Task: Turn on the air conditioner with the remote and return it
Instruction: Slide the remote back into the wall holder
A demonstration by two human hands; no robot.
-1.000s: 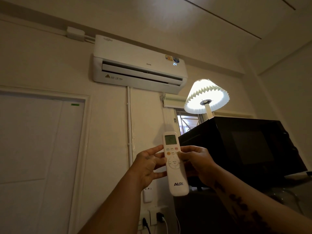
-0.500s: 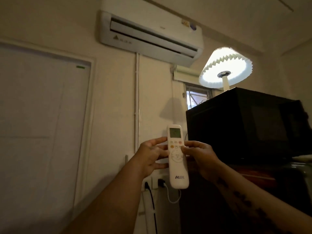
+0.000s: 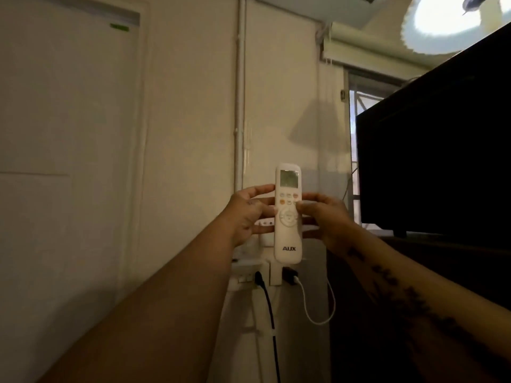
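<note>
The remote (image 3: 287, 214) stands upright in front of you, held between both of your hands with its small screen at the top and the letters AUX near its lower end. Your left hand (image 3: 250, 217) cups its left edge, fingers curled loosely around behind the body and the thumb laid against the side by the round button pad. Your right hand (image 3: 325, 218) closes on the right edge, its thumb (image 3: 304, 208) lying over the front face just below the two rows of small coloured buttons; whether it presses one you cannot tell. Neither hand holds anything else.

Behind the remote the pale wall carries a vertical pipe (image 3: 240, 106) running up out of view. Just below the remote sit wall sockets (image 3: 244, 277), with a black cable (image 3: 269, 313) plugged in on the left and a white cable (image 3: 318, 308) looping down from a dark plug on the right. To your right stands a large black appliance (image 3: 431, 150) on a dark surface, with a lit lamp shade (image 3: 448, 20) above it at the top corner. A window (image 3: 352, 139) shows between the wall and the appliance.
</note>
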